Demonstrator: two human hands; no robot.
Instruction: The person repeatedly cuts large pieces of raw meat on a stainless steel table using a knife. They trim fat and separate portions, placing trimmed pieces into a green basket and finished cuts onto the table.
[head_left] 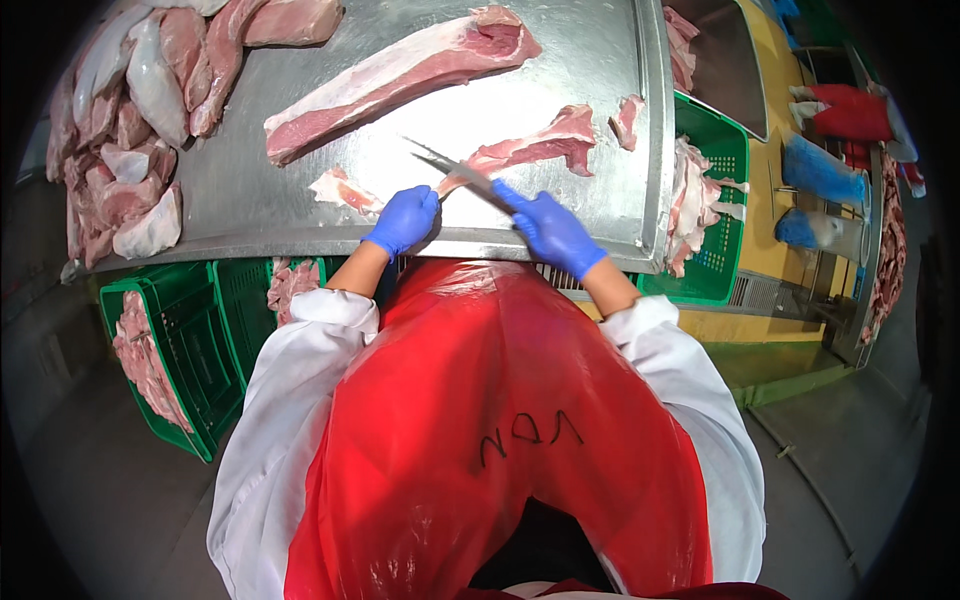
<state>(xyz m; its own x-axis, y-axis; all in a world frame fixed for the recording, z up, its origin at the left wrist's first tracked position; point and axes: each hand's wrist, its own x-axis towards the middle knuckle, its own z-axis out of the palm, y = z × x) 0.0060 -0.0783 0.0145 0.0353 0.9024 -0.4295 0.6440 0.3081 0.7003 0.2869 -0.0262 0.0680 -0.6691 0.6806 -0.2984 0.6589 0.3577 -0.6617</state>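
Observation:
My left hand, in a blue glove, is closed on the near end of a thin strip of raw meat lying on the steel table. The right hand, gloved the same way, grips a knife. Its blade points up and to the left, passing over the strip close to the left fingers. Beyond both hands rests a long slab of meat with a pale fat layer. A small scrap lies left of the left hand, and another scrap is near the table's right edge.
Large cuts of meat are heaped at the table's left. Green crates with meat stand below at the left and against the right side. Farther right, a person in a red apron is beside another meat-laden surface.

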